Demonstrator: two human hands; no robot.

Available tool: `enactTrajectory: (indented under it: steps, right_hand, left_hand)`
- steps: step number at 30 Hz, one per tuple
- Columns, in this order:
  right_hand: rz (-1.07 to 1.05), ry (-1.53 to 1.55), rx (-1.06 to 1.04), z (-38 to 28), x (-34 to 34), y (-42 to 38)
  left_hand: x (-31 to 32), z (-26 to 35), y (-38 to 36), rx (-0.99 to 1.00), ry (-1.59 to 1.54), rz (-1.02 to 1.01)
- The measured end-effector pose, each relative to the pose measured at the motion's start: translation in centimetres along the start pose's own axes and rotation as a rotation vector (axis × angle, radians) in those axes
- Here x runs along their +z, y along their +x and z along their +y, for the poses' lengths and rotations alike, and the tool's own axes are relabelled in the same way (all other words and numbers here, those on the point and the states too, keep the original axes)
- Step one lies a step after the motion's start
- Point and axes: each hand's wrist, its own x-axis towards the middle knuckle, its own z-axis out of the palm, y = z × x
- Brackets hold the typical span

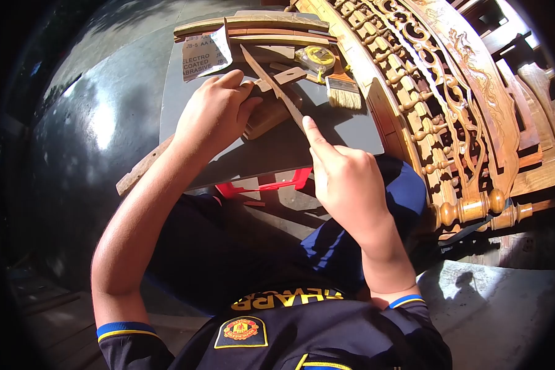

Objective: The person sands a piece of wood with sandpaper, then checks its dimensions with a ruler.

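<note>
My right hand (351,182) is closed around the near end of a long, narrow file (285,100), its index finger stretched along the tool. The file tapers to a point away from me and crosses a small wooden piece (292,75) with holes in it. My left hand (217,106) pinches the left end of that piece, fingers curled. Below the piece sits a brown wooden block (270,118), partly hidden by my left hand. The handle end of the file is hidden in my right palm.
Sandpaper (205,54), wooden strips (253,26), a yellow tape measure (316,60) and a brush (343,92) lie on the grey board (351,132). Carved wooden furniture (438,111) stands close on the right. A red frame (265,184) shows under the board; a wooden bar (143,166) lies left.
</note>
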Motion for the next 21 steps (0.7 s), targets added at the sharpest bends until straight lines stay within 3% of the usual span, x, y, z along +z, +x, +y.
enactTrajectory:
  steps: [3,7,9,12,17,21]
  right_hand:
    - [0.002,-0.048,0.017,-1.0,1.6,0.8]
    - [-0.016,0.015,0.041,-2.2,-3.6,-3.5]
    - [-0.178,-0.073,0.022,-2.3,-6.5,-5.3]
    - [-0.033,0.002,0.051,-2.4,-4.8,-4.0]
    - [0.028,-0.096,-0.022,-1.1,0.0,-0.1]
    - [-0.051,0.032,0.010,-0.6,-3.6,-3.7]
  left_hand:
    - [-0.4,0.3,0.1,-0.035,0.008,-0.009]
    - [-0.2,0.2,-0.1,-0.019,0.017,-0.018]
    - [-0.3,0.1,-0.2,-0.022,0.012,-0.010]
    - [-0.6,0.6,0.1,-0.027,-0.016,-0.016]
    - [-0.8,0.5,0.2,-0.062,-0.003,-0.042]
    - [-0.4,0.1,0.1,-0.032,0.013,-0.023]
